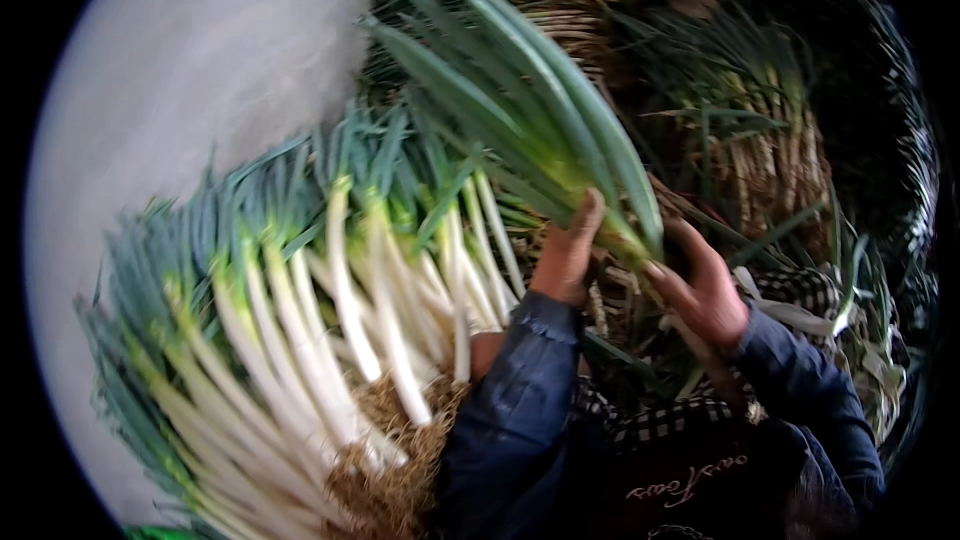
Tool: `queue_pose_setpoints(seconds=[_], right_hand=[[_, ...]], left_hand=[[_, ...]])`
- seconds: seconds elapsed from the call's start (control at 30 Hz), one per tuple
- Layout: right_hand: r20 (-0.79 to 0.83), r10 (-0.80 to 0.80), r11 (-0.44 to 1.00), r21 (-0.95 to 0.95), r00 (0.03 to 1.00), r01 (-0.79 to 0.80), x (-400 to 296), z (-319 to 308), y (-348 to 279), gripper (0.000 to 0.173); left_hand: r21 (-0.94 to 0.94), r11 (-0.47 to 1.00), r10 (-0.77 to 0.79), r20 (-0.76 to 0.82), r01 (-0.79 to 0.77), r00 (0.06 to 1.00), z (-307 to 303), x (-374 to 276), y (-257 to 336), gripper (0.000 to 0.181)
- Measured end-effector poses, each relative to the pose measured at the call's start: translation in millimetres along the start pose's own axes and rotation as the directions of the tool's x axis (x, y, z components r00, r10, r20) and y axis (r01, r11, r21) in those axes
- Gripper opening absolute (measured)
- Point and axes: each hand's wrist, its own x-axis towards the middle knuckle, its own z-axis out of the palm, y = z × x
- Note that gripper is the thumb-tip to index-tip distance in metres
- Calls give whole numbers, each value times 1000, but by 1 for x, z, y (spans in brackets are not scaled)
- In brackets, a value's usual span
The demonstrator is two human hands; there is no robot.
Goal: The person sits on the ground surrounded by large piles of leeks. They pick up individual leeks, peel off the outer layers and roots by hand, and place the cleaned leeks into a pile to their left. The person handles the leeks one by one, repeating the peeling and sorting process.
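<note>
A large green onion (540,112) with long, broad blue-green leaves slants across the upper middle of my view. My left hand (574,251) is wrapped around it where the leaves fan out, thumb pointing up along them. Just below, my right hand (701,289) grips the onion near the leaf base with thumb and fingers. Its lower stalk runs down past my right hand and is partly hidden and blurred. To the left of my left arm lies a broad pile of peeled green onions (300,330), with white stalks and brown, hairy roots (397,457).
Pale grey floor (187,75) lies beyond the pile. Unpeeled onions with brownish stalks (772,172) stand at the right, and more lie at the top (570,0). Stripped leaves (877,360) lie beside my right arm. A black-and-white checked cloth (667,420) is near my lap.
</note>
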Motion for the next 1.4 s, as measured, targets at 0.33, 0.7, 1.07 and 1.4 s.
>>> queue_pose_setpoints(seconds=[0.33, 0.7, 1.07, 1.4], right_hand=[[-43, 371, 826, 472, 927, -309, 14, 10, 46, 29], [268, 763, 604, -621, 589, -500, -135, -77, 90, 44], [53, -303, 844, -448, 951, 294, 14, -5, 43, 46], [-36, 83, 989, 122, 996, -78, 61, 17, 59, 28]], left_hand=[[-113, 983, 140, -66, -147, 988, 8, 10, 10, 51], [-74, 981, 160, -199, -178, 967, -6, 15, 3, 37], [253, 965, 69, 34, -75, 997, 4, 17, -12, 43], [-84, 996, 3, -30, -5, 1000, 7, 25, -1, 45]])
